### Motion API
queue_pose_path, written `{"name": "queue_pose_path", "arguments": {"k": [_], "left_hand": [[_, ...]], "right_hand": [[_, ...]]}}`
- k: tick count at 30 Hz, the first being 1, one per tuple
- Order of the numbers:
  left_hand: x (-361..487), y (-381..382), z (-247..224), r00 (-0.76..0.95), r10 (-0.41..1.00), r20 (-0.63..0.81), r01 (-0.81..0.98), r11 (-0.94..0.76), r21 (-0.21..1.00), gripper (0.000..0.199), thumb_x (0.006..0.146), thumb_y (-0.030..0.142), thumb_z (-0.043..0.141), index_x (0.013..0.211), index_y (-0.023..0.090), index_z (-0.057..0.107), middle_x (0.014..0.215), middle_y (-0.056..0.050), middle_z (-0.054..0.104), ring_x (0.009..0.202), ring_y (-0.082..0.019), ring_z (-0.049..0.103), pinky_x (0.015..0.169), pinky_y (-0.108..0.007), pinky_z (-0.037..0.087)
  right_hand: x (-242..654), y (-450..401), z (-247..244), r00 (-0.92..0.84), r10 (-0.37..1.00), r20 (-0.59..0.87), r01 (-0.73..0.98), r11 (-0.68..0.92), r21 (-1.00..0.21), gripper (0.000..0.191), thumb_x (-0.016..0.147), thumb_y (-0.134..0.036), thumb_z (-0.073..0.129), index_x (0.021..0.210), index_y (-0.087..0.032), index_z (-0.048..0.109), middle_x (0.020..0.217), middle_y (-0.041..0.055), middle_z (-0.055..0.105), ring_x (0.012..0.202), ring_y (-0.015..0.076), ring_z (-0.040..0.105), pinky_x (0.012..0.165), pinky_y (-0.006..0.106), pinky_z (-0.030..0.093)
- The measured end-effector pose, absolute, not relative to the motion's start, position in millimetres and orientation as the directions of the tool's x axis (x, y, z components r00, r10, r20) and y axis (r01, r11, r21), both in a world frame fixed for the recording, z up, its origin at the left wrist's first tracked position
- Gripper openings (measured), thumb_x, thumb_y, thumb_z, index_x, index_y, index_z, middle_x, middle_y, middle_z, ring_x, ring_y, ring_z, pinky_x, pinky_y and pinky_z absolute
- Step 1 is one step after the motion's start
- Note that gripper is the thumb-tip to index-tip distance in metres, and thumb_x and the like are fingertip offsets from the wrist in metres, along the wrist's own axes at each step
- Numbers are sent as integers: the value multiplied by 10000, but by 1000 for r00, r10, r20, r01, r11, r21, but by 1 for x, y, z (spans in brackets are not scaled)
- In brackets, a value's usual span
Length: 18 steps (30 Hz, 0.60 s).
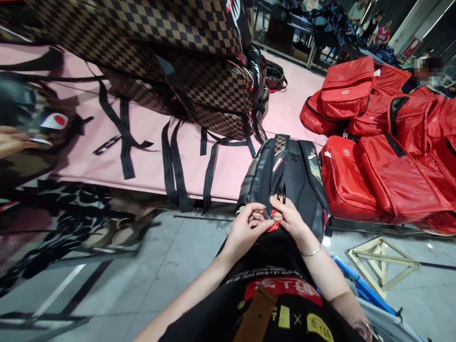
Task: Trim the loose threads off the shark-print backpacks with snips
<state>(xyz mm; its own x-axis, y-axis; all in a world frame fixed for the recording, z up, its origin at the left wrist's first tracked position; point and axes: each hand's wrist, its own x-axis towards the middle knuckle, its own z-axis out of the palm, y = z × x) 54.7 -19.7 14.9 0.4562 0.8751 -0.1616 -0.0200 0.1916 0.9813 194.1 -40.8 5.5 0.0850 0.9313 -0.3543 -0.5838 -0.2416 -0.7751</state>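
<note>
A black backpack [294,178] with checkered and camouflage trim lies in front of me at the table's near edge, its padded back and shoulder straps facing up. Over its lower end, my left hand [249,223] pinches a small red and dark grey piece of fabric [272,227]. The fingertips of my right hand [290,217] close on the same piece from the other side. A pair of dark thread snips [281,191] sticks out above my right hand, apparently held in it. My fingers partly hide the piece.
Brown checkered bags [213,80] are stacked on the pink table [228,175], with black straps hanging down. Red bags [392,175] pile up at right. Another person's hand [12,142] holds a bag at far left. A cream metal frame [383,266] stands on the floor.
</note>
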Motion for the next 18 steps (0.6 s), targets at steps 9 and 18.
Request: {"name": "queue_pose_path", "arguments": {"k": [9, 18], "left_hand": [[54, -18, 21, 627, 686, -370, -174, 587, 791, 415, 628, 288, 757, 976, 126, 599, 883, -63, 685, 758, -199, 666, 733, -323, 543], [55, -18, 29, 698, 617, -363, -273, 699, 662, 300, 680, 243, 731, 948, 137, 650, 847, -57, 702, 780, -171, 667, 741, -259, 547]], "right_hand": [[200, -67, 5, 438, 888, -139, -139, -85, -987, 288, 783, -439, 546, 904, -183, 492, 653, -41, 486, 512, 73, 432, 493, 194, 374], [209, -107, 7, 482, 842, 244, 498, -34, -867, 156, 796, -236, 550, 941, -183, 573, 848, 38, 601, 762, 148, 563, 726, 291, 462]]}}
